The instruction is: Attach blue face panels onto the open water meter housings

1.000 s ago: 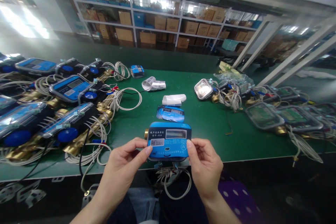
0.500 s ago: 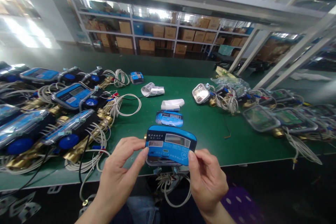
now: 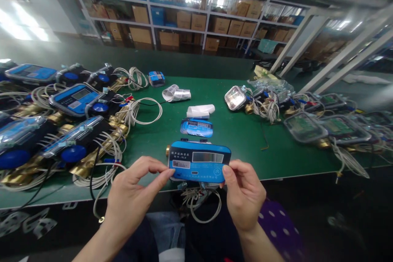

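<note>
A blue and black meter faceplate [image 3: 187, 172] with a display window and white print is held level above a meter near the table's front edge. My left hand [image 3: 138, 192] pinches its left end between thumb and fingers. At the other end, my right hand [image 3: 245, 192] grips the plate's right edge, thumb on the front. Most of the meter under the plate is hidden; its brass fitting [image 3: 168, 151] shows at the left, and a coiled grey cable [image 3: 219, 208] hangs below. Just beyond lies a stack of similar blue faceplates [image 3: 196, 128].
Finished-looking meters [image 3: 75, 100] with brass pipes and cables crowd the left side. Curled white label sheets [image 3: 201, 110] and a banded blue stack [image 3: 156, 77] lie farther back. On the right are meters with clear covers [image 3: 305, 127] and a hex key [image 3: 264, 143].
The faceplate has gone from tilted, its right end low, to nearly level over the meter. Both hands keep their hold. The camera view has tipped slightly downward.
</note>
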Motion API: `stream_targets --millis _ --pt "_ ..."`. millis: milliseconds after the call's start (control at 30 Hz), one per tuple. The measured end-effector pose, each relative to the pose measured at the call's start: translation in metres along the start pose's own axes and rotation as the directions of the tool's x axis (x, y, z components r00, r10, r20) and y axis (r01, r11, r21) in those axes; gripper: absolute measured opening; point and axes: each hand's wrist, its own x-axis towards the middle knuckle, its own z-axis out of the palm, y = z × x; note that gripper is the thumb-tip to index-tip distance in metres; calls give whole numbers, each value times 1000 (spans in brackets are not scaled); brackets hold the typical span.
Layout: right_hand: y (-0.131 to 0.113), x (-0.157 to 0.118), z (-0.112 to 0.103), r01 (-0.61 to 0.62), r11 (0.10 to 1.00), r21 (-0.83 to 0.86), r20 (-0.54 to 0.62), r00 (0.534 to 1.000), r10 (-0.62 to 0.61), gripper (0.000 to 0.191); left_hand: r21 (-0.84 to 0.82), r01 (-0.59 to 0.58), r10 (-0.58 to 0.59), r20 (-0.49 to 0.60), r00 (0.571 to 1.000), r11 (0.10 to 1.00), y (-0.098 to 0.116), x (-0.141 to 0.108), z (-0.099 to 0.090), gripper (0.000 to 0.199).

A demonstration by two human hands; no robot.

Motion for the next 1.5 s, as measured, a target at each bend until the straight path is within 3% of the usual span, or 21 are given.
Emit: stream_targets --millis 100,200,333,400,467,667,767,867,1000,1233,1500 --pt "-1 1 1 -86 996 -32 35 996 87 8 145 -212 227 -93 970 966 6 -3 2 11" --pt "-4 0 4 -228 967 111 77 972 220 22 261 -385 421 -99 901 885 10 -8 5 12" --pt "-9 0 4 -473 787 395 154 879 451 34 267 -403 436 -75 897 875 10 -16 10 18" --pt "-9 0 1 -552 705 446 169 825 540 41 249 -372 405 -97 909 894 9 -17 10 18" --pt "-7 1 -4 -574 692 438 152 806 572 37 226 -327 357 -111 927 918 9 -17 9 14" --pt "-2 -2 -14 -506 817 277 128 862 491 13 159 -190 205 -85 975 969 9 -19 6 11" --pt "-1 -3 -15 -370 912 177 96 929 358 8 81 -108 113 -60 992 991 4 -22 7 13" --pt "0 -6 -16 -207 977 -44 84 974 210 8 17 -9 9 -12 1000 1000 -3 -22 7 15" --pt "7 -11 -15 -120 975 -185 160 976 151 10 93 -10 13 -33 999 996 -12 -20 9 16" --pt "24 -18 -11 -180 974 -138 216 954 207 13 228 9 6 -62 998 974 -18 -20 15 20" --pt "27 -17 -9 -192 972 -138 198 956 216 13 303 -51 86 -100 991 952 -15 -19 19 22"
